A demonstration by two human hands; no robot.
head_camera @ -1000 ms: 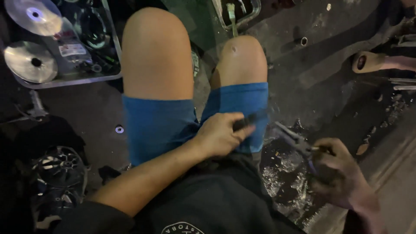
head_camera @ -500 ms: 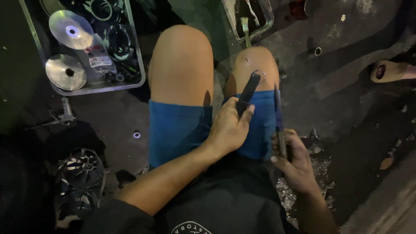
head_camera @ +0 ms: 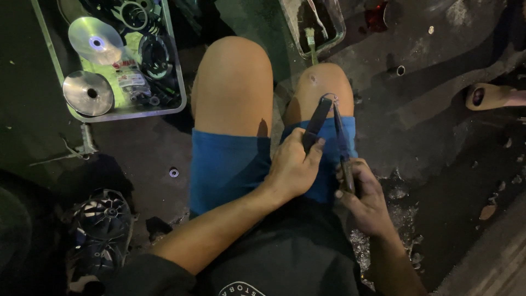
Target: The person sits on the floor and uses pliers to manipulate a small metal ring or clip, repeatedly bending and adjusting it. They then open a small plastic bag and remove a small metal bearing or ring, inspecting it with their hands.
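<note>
Black strap [head_camera: 316, 124] gripped in the left hand [head_camera: 293, 167]; just beside it, the right hand [head_camera: 364, 197] clenches dark pliers [head_camera: 342, 143] meeting the strap's upper end.

Dark flat strap-like piece [head_camera: 316, 124] lying along the right thigh, running lengthwise toward the knee [head_camera: 320, 87], lower end gripped, upper end reaching just below the knee. Thin dark pliers-like tool [head_camera: 341, 143] lying just beside it on the outer side of the same thigh, handles pinched low, slim tip pointing toward the knee. Small metal ring [head_camera: 329, 98] sitting where both upper ends are meeting, just below the knee; exact attachment unclear.
</note>
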